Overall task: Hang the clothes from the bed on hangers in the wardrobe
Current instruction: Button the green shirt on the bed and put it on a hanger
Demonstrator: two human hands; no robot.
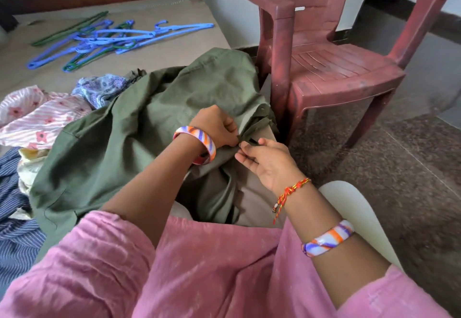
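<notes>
An olive green garment [139, 128] lies spread over the bed's near right corner. My left hand [217, 125] pinches a fold of it at its right edge. Beside it, my right hand [264, 160] pinches the same edge with fingertips, palm turned up. Several blue and green plastic hangers [112, 38] lie in a loose pile at the far side of the bed [174, 50]. The wardrobe is not in view.
More clothes lie at the left: a pink striped floral piece [40, 118], a blue-grey patterned piece [102, 88] and a dark blue striped one [15, 218]. A maroon plastic chair [331, 63] stands close to the bed's right side on the speckled floor [411, 180].
</notes>
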